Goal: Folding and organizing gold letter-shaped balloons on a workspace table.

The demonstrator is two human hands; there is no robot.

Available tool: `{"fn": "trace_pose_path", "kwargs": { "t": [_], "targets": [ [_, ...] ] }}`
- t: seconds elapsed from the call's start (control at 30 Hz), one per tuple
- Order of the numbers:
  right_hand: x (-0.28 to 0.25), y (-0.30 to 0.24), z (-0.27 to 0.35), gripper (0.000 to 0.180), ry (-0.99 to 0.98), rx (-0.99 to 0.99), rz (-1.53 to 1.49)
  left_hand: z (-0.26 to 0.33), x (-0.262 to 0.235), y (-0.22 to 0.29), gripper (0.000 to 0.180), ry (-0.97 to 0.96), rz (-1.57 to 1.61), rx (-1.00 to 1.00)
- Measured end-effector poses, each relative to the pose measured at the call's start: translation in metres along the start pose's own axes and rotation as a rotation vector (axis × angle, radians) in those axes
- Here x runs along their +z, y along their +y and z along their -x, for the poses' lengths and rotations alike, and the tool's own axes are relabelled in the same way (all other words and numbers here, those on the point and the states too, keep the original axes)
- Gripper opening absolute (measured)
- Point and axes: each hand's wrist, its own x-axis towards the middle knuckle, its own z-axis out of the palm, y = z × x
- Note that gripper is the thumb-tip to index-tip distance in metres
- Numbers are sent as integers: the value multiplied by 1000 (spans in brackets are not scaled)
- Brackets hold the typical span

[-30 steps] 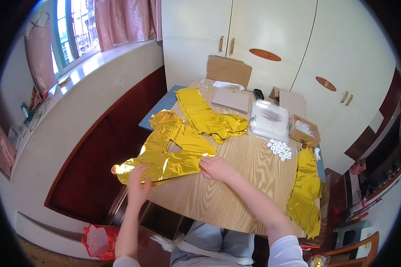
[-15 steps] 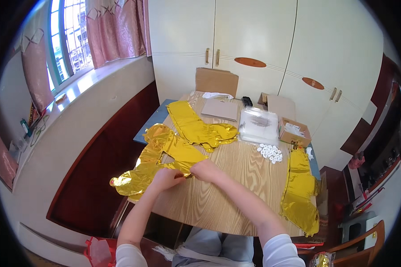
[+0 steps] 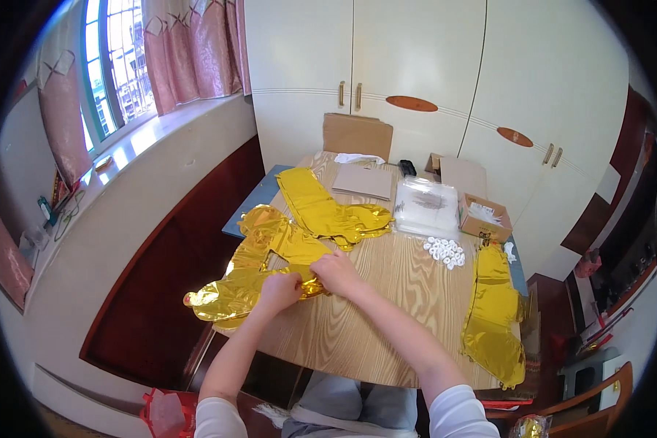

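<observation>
A shiny gold foil balloon [image 3: 250,252], flat and crinkled, lies spread over the left front of the wooden table [image 3: 387,314]. My left hand [image 3: 280,290] is closed on its near edge, fingers curled inward. Close beside it, my right hand [image 3: 334,273] grips the same foil, with a bunched fold showing below and between the two hands. The fingertips are partly hidden. Behind the hands lies a flat stack of gold foil balloons [image 3: 306,196], its near end reaching toward the table's middle.
More flat gold foil [image 3: 493,306] lies along the right edge. Small white rings [image 3: 445,252] sit in a pile near clear plastic bags [image 3: 425,208] and a small cardboard box [image 3: 485,217]. Cardboard sheets [image 3: 361,182] lie at the back, before white cabinets [image 3: 416,58].
Both hands still hold the foil. My left hand has turned and shifted slightly right, and my right hand has moved up a little. The foil between them is more bunched.
</observation>
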Motion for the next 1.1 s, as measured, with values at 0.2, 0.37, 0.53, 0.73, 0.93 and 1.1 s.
{"fn": "trace_pose_path", "kwargs": {
  "t": [0.2, 0.37, 0.53, 0.73, 0.93, 1.1],
  "targets": [
    [6, -12, 18, 50, 178, 433, -120, 3, 13, -15, 15, 166, 163, -79],
    [43, 8, 36, 52, 371, 371, -31, -7, 9, -19, 16, 284, 244, -148],
    [48, 9, 35, 46, 152, 360, -14, -17, -19, -50, 14, 418, 139, -192],
    [47, 6, 34, 58, -61, 428, 28, -32, -53, -116, 16, 502, 12, -403],
    [26, 2, 31, 73, -221, 484, 12, -38, -117, -197, 22, 537, -276, -595],
    [29, 1, 29, 78, -208, 481, -11, -33, -201, -285, 28, 781, -420, -581]
  ]
}}
